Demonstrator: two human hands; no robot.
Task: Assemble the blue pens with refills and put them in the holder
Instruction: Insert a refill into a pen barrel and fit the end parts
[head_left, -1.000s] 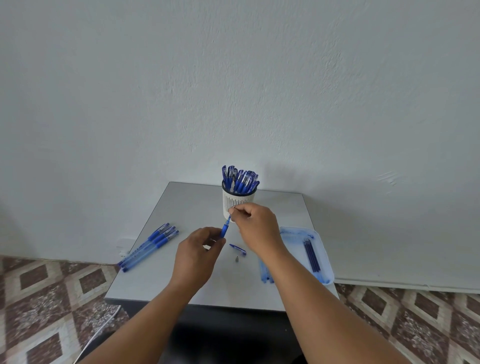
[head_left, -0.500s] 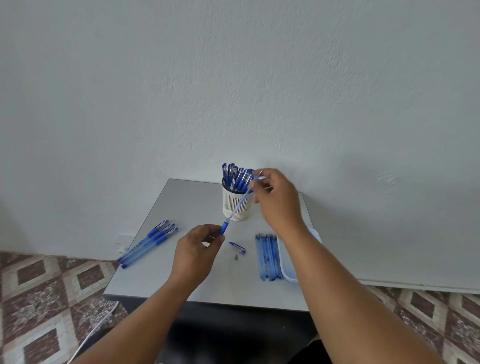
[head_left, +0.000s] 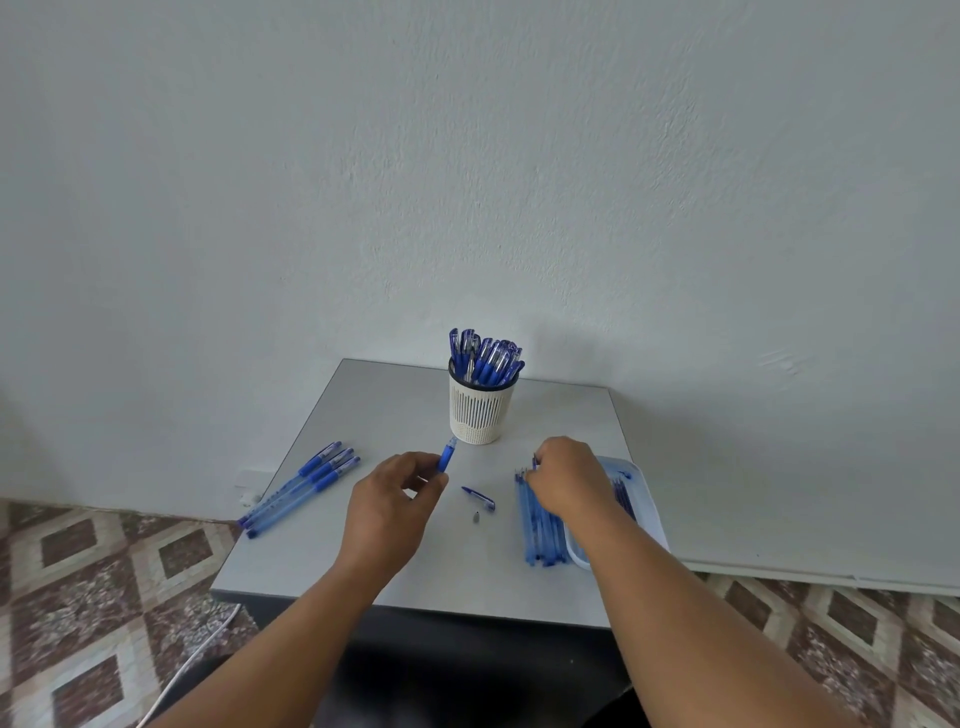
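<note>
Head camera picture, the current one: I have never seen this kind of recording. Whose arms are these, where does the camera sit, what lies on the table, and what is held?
The camera sits on a person's head, looking down at their bare hands. The left hand pinches a blue pen part. The right hand rests on a row of pen barrels beside a tray. On the grey table: a holder full of pens, four pens at left, a loose cap and small tip.
</note>
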